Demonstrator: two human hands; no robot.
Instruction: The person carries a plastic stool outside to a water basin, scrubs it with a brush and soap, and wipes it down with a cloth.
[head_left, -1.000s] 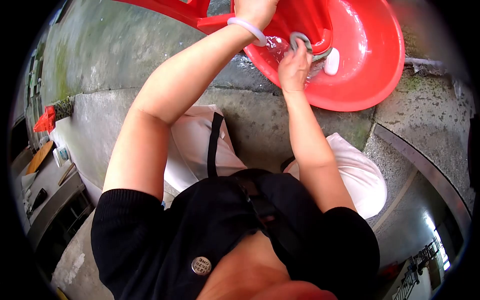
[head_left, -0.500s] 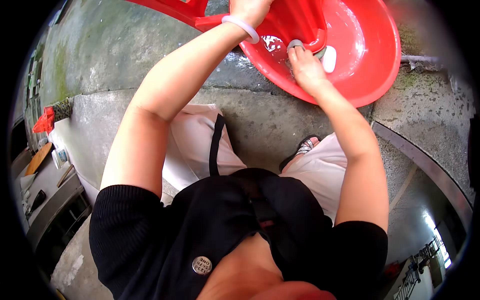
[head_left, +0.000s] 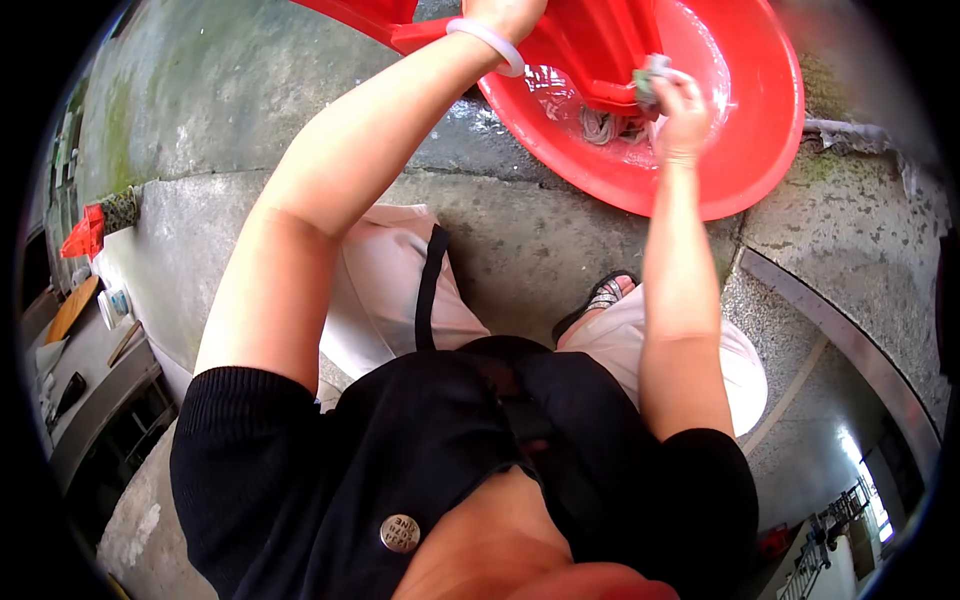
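A red plastic chair or stool (head_left: 590, 50) leans into a red basin (head_left: 775, 120), one leg end low inside it. My left hand (head_left: 508, 14), at the top edge of the view, grips the red plastic; most of its fingers are cut off. My right hand (head_left: 683, 112) is closed on a grey-green cloth (head_left: 650, 82), holding it against the leg's lower right edge. Below that leg end, a greyish stringy bundle (head_left: 603, 127) lies in the basin's shallow water. A white oval piece is now mostly hidden near my right hand.
The basin stands on wet, stained concrete (head_left: 250, 130). A metal-edged strip (head_left: 840, 320) curves along the floor at right. A red bag (head_left: 85, 232) and a cluttered ledge (head_left: 100, 350) are at far left. My sandalled foot (head_left: 608, 298) is below the basin.
My right hand has moved right and slightly up along the leg end with the cloth, uncovering the stringy bundle. The red plastic piece has shifted slightly; my left hand stays on it.
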